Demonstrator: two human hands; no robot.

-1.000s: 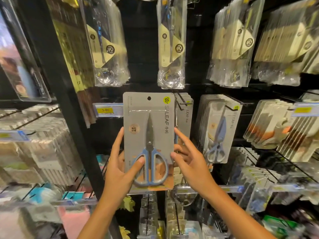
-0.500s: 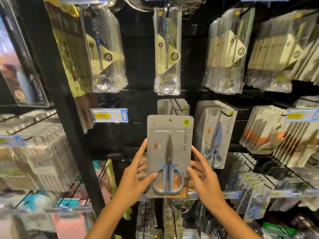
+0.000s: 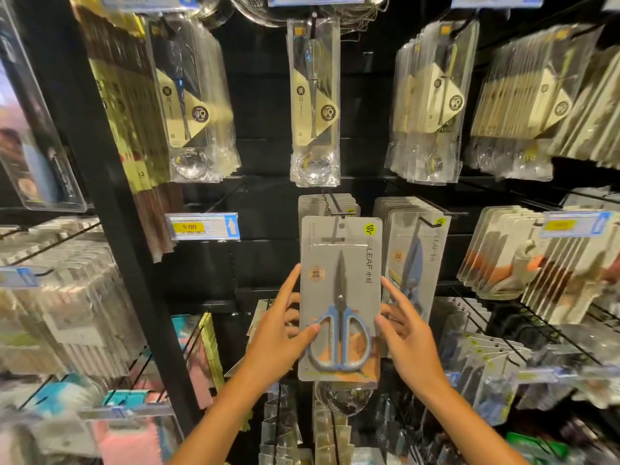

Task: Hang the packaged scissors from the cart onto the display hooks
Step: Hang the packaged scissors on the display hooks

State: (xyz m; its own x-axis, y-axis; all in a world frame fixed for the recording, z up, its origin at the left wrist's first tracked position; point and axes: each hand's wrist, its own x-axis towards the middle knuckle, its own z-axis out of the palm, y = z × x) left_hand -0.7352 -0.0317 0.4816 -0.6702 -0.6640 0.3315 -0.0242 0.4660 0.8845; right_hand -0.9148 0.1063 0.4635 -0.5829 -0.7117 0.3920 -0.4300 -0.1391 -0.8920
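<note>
Behind scissors pack, hung packs, hook

I saw the scissors pack upright, a grey card holding blue-handled scissors with blades pointing up, its top hole level with the tip of the hook, in front of matching packs hanging there.

Dim shop display lit from above and in front, against a black back panel that swallows light. The centre is sharp: print on the scissors pack reads clearly. Glare streaks the clear plastic sleeves hanging along the top row. The wide lens bends the black upright post and tilts the outer rows. Left and right edges and the lower shelves are smeared and out of focus.
</note>
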